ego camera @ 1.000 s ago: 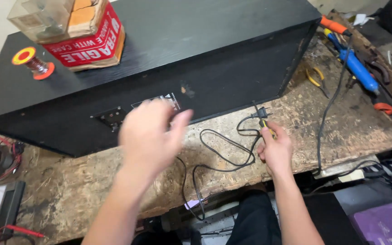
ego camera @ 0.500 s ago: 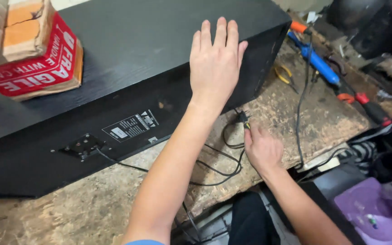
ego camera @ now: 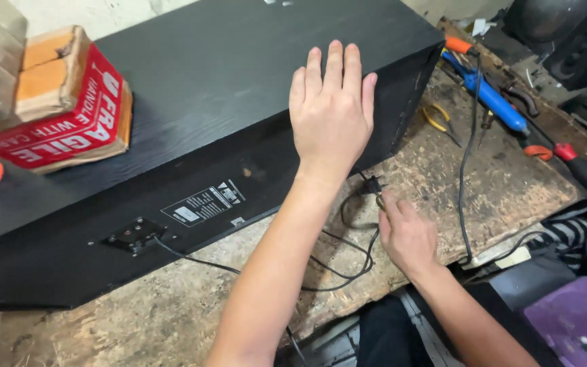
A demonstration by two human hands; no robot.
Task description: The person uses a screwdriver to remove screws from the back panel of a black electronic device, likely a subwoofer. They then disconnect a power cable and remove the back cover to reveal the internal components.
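My right fingers [ego camera: 390, 207] are pinched shut on the thin black cable [ego camera: 348, 261] just behind its small plug [ego camera: 373, 183], the rest of my right hand [ego camera: 407, 236] resting on the worktop [ego camera: 443, 177]. The cable runs in loose loops across the worn wood back to the terminal plate [ego camera: 132, 235] on the rear of the black speaker cabinet [ego camera: 205, 102]. I judge it light and limp, best held close to the plug as I have it; pulling further down the cable would only drag the slack.

My left hand [ego camera: 331, 112] lies flat and spread on the cabinet's top near its right end, fingers straight, gripping nothing. The cabinet looks heavy and rigid with a smooth grained skin, so I'd take it by its edges or ends rather than the face.

A second ago that left hand hung above the rear panel near the label; half a second ago it had reached the top, and now it sits lower and flatter there. The right hand has hardly shifted.
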